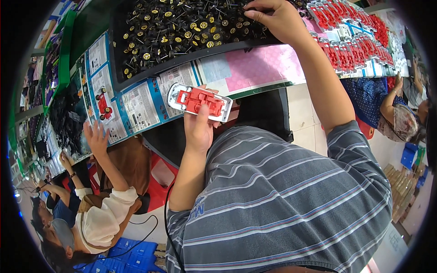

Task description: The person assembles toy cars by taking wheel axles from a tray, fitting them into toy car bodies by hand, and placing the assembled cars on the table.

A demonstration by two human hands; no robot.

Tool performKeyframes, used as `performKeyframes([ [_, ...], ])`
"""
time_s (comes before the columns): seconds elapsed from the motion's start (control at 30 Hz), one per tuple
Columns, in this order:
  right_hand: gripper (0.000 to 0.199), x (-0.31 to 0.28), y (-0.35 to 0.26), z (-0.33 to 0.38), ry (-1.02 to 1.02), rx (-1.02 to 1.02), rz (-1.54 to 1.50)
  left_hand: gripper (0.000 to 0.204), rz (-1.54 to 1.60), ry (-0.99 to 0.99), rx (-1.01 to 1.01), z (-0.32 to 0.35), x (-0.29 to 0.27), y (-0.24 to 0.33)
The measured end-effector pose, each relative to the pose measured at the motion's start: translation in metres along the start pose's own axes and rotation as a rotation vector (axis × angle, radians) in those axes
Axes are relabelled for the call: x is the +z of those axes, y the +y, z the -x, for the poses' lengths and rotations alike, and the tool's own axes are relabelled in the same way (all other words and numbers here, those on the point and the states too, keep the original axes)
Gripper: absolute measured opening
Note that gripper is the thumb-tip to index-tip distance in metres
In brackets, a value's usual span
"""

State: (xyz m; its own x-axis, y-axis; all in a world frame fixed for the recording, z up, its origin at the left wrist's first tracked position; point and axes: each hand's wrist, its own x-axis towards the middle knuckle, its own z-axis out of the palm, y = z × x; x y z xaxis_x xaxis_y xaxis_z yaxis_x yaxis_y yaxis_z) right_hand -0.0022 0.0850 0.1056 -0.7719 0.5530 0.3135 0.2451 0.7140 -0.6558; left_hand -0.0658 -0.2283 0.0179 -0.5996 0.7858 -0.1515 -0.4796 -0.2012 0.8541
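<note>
My left hand point(199, 129) holds a toy car body point(175, 95), white with a red inner part, above the table's near edge. The thumb presses on the red part and the fingers wrap underneath. My right hand point(280, 20) hovers at the right end of a black tray point(182, 68) heaped with small black wheels with yellow hubs on metal axles point(191, 27). Its thumb and forefinger point into the heap with a narrow gap between the tips; nothing shows between them. The other fingers are partly cut off by the upper edge.
Rows of red and white toy car bodies point(348, 54) lie at the right. A pink bubble sheet point(259, 68) is under the tray's right end. At left, a co-worker's hand point(96, 139) is near a red chassis with wheels point(104, 105). More people sit right.
</note>
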Motion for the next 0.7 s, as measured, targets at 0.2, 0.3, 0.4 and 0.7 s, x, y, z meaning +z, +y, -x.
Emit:
performKeyframes([
  [0.2,0.020,-0.005,-0.012,0.016,-0.008,-0.041,0.110,0.078,0.051,-0.089,0.024,-0.013,0.005,0.004],
  [0.3,0.018,-0.004,-0.016,0.023,0.141,-0.239,0.206,0.074,0.045,-0.088,0.004,-0.015,0.006,0.002],
  [0.4,0.021,0.002,-0.011,0.036,0.083,-0.257,0.052,0.073,0.081,-0.095,-0.012,-0.015,0.008,0.000],
  [0.7,0.054,0.040,-0.081,0.106,-0.058,-0.112,-0.432,0.057,-0.079,-0.176,0.039,-0.008,0.016,0.002],
])
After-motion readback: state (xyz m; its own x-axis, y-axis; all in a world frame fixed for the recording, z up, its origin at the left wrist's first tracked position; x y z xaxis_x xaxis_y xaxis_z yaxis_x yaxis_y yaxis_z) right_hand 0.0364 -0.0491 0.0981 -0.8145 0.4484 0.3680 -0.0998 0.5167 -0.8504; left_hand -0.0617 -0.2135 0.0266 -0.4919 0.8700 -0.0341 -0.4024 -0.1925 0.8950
